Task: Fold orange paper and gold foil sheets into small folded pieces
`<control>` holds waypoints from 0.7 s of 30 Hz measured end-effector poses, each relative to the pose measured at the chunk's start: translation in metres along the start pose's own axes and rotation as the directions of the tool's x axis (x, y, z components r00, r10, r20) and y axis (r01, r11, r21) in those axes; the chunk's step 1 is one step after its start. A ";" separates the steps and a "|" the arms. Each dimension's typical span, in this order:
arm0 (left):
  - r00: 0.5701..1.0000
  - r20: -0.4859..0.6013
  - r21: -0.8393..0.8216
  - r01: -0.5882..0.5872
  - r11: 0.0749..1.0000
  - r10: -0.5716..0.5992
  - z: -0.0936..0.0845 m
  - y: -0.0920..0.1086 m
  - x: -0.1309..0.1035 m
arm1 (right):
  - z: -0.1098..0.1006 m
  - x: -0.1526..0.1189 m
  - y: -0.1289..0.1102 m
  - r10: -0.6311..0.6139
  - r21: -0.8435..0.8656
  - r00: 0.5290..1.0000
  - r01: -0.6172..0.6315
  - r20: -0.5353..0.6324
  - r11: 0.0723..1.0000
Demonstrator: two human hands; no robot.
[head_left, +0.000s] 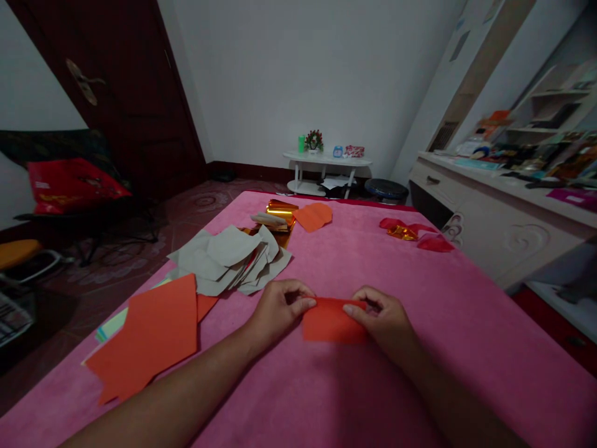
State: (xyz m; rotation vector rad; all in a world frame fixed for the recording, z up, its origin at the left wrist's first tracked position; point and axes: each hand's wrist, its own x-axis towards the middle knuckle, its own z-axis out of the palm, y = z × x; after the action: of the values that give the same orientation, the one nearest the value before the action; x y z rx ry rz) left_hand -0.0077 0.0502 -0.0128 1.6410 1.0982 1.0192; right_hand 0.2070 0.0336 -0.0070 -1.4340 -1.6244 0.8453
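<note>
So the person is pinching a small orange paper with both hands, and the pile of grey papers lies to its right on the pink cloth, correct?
Not quite: the head view shows the pile of grey papers to its left. The left hand and right hand do pinch the small orange paper, and the pile is on the pink cloth.

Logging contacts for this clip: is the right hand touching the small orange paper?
Touching. The head view shows the right hand gripping the small orange paper near its far right corner, thumb overlapping it.
</note>
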 end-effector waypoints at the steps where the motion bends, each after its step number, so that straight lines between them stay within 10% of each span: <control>1: 0.999 -0.036 -0.063 -0.006 0.998 0.004 0.000 0.000 0.000 | 0.001 -0.001 -0.002 0.004 0.056 1.000 -0.003 -0.016 0.998; 13: 0.987 -0.142 -0.186 -0.095 0.978 0.068 -0.001 0.003 0.001 | 0.002 -0.011 -0.005 -0.225 -0.101 0.952 0.208 -0.209 0.973; 21: 0.992 -0.108 -0.176 -0.075 0.982 0.057 0.005 0.009 -0.001 | 0.007 -0.011 -0.016 -0.225 -0.024 0.969 0.224 -0.099 0.974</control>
State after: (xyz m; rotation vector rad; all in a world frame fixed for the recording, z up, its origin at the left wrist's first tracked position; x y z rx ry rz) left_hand -0.0014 0.0463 -0.0053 1.5021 0.9927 1.2219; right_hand 0.1935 0.0211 0.0021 -1.2517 -1.6789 0.6234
